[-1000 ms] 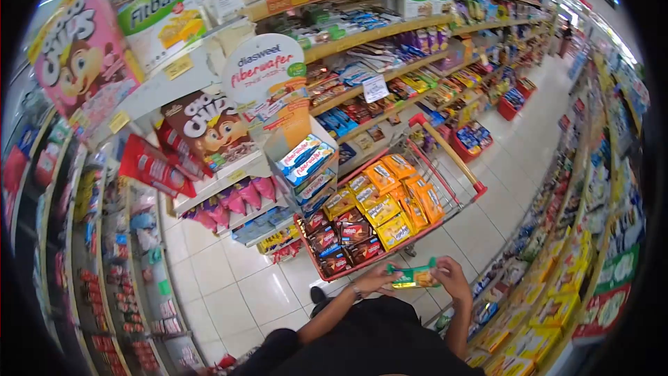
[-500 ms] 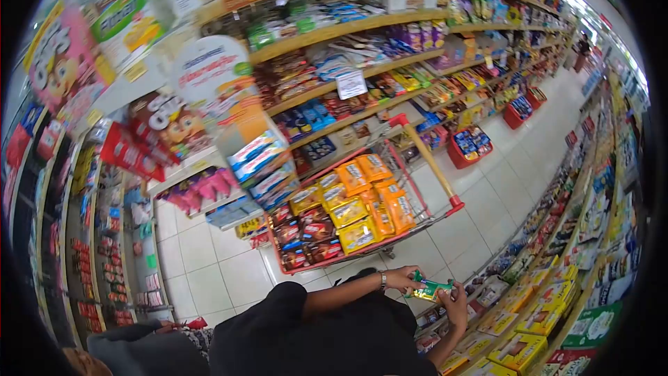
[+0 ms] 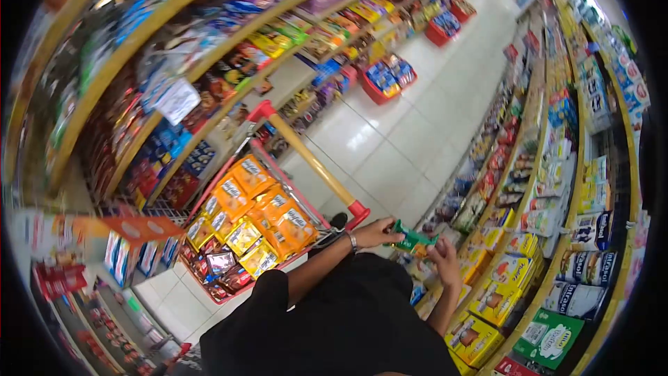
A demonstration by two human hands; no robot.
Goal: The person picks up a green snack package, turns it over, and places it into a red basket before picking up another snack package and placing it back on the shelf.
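A small green packet (image 3: 412, 239) is held in front of my body, between both hands. My left hand (image 3: 376, 232), with a metal watch at the wrist, pinches its left end. At its right end, the fingers of my right hand (image 3: 443, 259) are closed on it. Just left of my hands stands a red shopping cart (image 3: 257, 145) with a yellow handle bar (image 3: 309, 157). Orange packs (image 3: 252, 174), yellow packs (image 3: 243, 235) and dark red packs (image 3: 233, 280) fill the cart.
Stocked snack shelves (image 3: 229, 63) line the left side. On my right, close to my right arm, shelves hold yellow boxes (image 3: 497, 296) and a green box (image 3: 550, 338). Red baskets (image 3: 379, 97) of blue packs stand on the tiled floor (image 3: 355, 139) along the aisle.
My view has swung right, so the cart and left shelves sit further left and more of the right shelves shows. The green packet has turned in my hands and stays held by both.
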